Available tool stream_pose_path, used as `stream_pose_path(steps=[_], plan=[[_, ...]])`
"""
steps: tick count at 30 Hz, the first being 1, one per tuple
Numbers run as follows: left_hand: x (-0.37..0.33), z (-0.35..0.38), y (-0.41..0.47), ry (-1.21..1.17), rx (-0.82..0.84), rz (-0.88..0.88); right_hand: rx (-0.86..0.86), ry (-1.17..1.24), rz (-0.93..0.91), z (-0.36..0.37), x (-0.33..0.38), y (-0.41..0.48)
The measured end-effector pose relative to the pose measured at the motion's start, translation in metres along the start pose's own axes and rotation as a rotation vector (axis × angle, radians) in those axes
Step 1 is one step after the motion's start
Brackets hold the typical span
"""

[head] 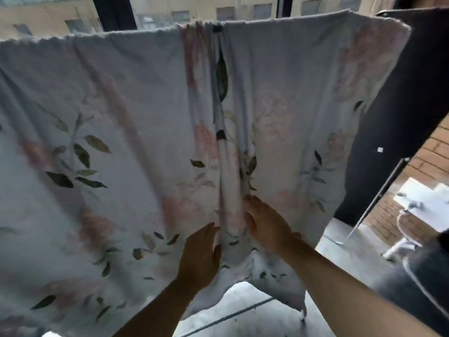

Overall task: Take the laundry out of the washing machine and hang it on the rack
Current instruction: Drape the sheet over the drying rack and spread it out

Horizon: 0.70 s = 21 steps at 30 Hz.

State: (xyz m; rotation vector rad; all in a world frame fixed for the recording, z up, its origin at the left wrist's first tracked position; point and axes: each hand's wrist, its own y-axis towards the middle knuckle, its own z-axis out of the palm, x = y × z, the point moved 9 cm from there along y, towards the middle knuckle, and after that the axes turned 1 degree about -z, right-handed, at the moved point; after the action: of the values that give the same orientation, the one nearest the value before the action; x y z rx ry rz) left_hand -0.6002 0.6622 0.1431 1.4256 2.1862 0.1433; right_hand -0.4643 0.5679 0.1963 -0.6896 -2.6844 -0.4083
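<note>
The fingers of the left hand lie flat and released against the floral sheet, just left of a bunched vertical fold. The right hand presses open-palmed on the fold's other side, grasping nothing. The sheet already hangs draped over a high line, a dark clip near its top edge. Hanging this piece looks nearly done; only smoothing remains. The washing machine is not identifiable, so what is left cannot be told.

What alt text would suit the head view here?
Both hands, left hand and right hand, press flat against a bunched fold in the middle of a pale floral sheet hung over a line. Buildings show beyond it.
</note>
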Motion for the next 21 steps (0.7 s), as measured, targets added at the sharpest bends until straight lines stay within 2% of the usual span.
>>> stream_pose_path(steps=[4, 9, 13, 16, 21], plan=[[-0.059, 0.074, 0.021, -0.149, 0.244, 0.006, 0.041, 0.073, 0.304, 0.004, -0.107, -0.079], [-0.157, 0.149, 0.057, -0.156, 0.418, 0.106, 0.068, 0.174, 0.59, -0.017, -0.225, -0.142], [-0.234, 0.225, 0.081, -0.107, 0.545, 0.18, 0.09, 0.272, 0.7, -0.032, -0.322, -0.167], [-0.278, 0.266, 0.108, -0.059, 0.581, 0.172, 0.118, 0.316, 0.693, -0.047, -0.381, -0.169], [-0.34, 0.305, 0.163, 0.125, 0.609, 0.155, 0.271, 0.335, 0.66, -0.07, -0.459, -0.166]])
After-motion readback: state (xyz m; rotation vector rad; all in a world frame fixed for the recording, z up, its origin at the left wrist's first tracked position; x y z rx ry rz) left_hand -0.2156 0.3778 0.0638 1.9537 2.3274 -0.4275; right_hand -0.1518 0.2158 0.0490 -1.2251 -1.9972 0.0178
